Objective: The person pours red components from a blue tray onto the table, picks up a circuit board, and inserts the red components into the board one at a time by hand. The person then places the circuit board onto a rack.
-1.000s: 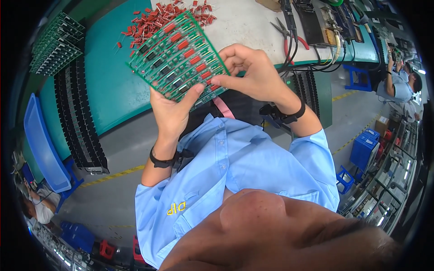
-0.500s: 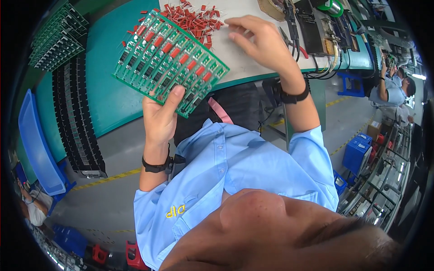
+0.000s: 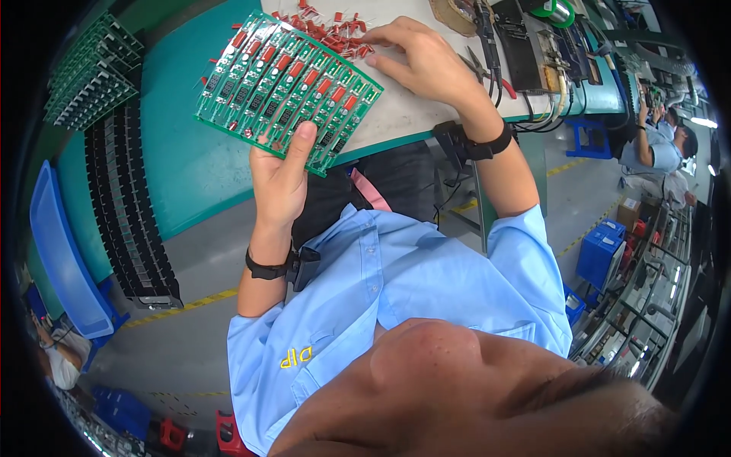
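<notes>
The board (image 3: 283, 93) is held tilted above the surface (image 3: 186, 156), in front of the person. The left hand (image 3: 279, 183) has it by the near edge, its grip pinching, thumb on the upper face. A row of red parts (image 3: 296, 68) crosses the board; the seating work is judged well advanced on this unit, though whether every position is filled cannot be confirmed. A loose pile (image 3: 335, 32) of like parts remains beyond it. The right hand (image 3: 426, 65) is at the pile's edge, its grip spread; no part is discernible between its fingertips.

The board hides some of the pile; the right hand's way appears unobstructed. Pliers (image 3: 475, 62) and a spool (image 3: 562, 12) lie farther right; stacked boards (image 3: 95, 76), a black rack (image 3: 131, 213) and a blue tray (image 3: 67, 255) stand left.
</notes>
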